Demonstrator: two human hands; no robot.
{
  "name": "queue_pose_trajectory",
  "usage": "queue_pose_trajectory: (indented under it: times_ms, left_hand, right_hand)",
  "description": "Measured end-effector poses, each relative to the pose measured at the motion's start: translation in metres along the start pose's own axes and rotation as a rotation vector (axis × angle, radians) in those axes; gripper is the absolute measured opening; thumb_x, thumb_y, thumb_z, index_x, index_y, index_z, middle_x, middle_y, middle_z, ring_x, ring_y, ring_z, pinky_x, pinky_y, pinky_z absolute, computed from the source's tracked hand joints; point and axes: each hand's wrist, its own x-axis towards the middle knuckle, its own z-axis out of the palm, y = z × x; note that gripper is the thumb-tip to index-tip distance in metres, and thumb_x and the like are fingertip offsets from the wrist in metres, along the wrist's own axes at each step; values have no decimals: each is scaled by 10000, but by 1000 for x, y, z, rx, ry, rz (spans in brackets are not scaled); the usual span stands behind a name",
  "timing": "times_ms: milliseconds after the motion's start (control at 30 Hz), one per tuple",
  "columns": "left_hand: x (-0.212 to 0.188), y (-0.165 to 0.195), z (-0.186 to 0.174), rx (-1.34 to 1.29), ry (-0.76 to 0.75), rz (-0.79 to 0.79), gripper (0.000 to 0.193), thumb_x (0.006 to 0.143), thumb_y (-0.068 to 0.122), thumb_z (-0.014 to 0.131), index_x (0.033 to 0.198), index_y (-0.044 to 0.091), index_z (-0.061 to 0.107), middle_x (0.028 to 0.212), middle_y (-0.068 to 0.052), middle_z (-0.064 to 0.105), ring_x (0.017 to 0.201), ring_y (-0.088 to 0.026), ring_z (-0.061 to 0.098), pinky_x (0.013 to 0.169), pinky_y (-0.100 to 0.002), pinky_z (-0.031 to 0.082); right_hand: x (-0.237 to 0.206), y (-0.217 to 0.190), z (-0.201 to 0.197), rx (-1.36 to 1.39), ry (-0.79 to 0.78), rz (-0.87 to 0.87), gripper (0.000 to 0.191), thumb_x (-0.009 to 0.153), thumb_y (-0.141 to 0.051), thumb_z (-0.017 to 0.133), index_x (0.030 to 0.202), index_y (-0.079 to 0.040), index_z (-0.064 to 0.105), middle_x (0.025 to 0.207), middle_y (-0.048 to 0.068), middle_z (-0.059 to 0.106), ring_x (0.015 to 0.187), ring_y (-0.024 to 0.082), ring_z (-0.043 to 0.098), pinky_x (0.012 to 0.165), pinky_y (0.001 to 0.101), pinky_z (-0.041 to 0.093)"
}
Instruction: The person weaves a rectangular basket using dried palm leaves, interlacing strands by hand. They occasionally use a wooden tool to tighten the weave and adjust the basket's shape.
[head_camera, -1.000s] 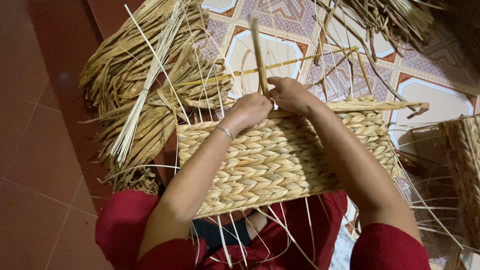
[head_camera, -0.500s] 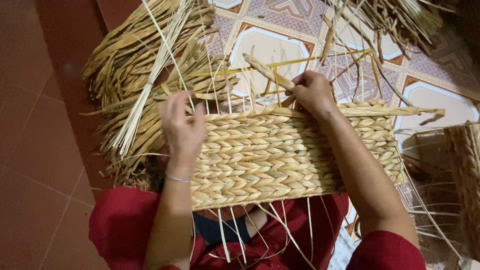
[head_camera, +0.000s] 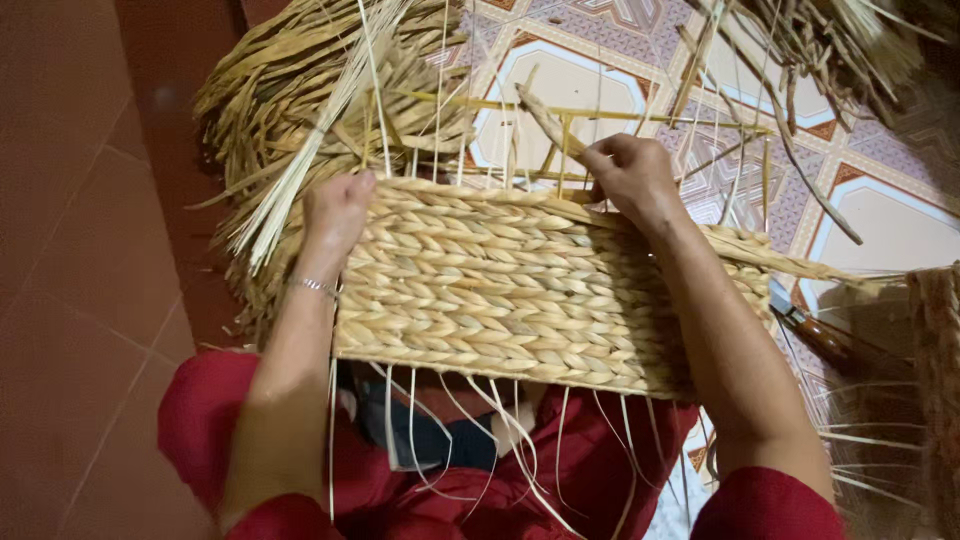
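Observation:
A half-woven basket of braided pale straw (head_camera: 520, 290) rests on my lap, its side facing up. My left hand (head_camera: 335, 215), a thin bracelet on its wrist, grips the basket's upper left corner. My right hand (head_camera: 630, 180) sits at the top edge and pinches a thick twisted straw strand (head_camera: 545, 118) that sticks up and to the left. Thin straw spokes (head_camera: 440, 90) rise from the basket's rim.
A large heap of loose dried straw (head_camera: 300, 110) lies on the floor beyond the basket, to the left. More straw (head_camera: 800, 40) is at the top right on the patterned tiles. Another woven piece (head_camera: 935, 380) stands at the right edge, beside a dark-handled tool (head_camera: 825, 340).
My left hand has slid from the middle of the top edge out to the left corner. The right hand stays at the rim with the strand. The view has drawn closer.

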Motion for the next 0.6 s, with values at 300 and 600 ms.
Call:
queue_pose_trajectory:
  times_ms: [300,600]
  left_hand:
    - [7,-9,12,149,-44,248,477,1012,429,554,779,21,640,664,-131,584,605,-242,534,624,-448,445]
    - [-2,-15,8,51,-74,208,444,1005,444,558,785,75,669,625,-59,558,608,-163,508,589,-363,440]
  right_hand:
    - [-66,17,-22,209,101,-58,152,1012,-149,649,988,1,651,831,93,725,732,133,691,677,260,542]
    - [-119,63,-28,740,-77,20,104,1017,-161,584,1008,-60,558,754,21,539,623,106,448,565,246,361]
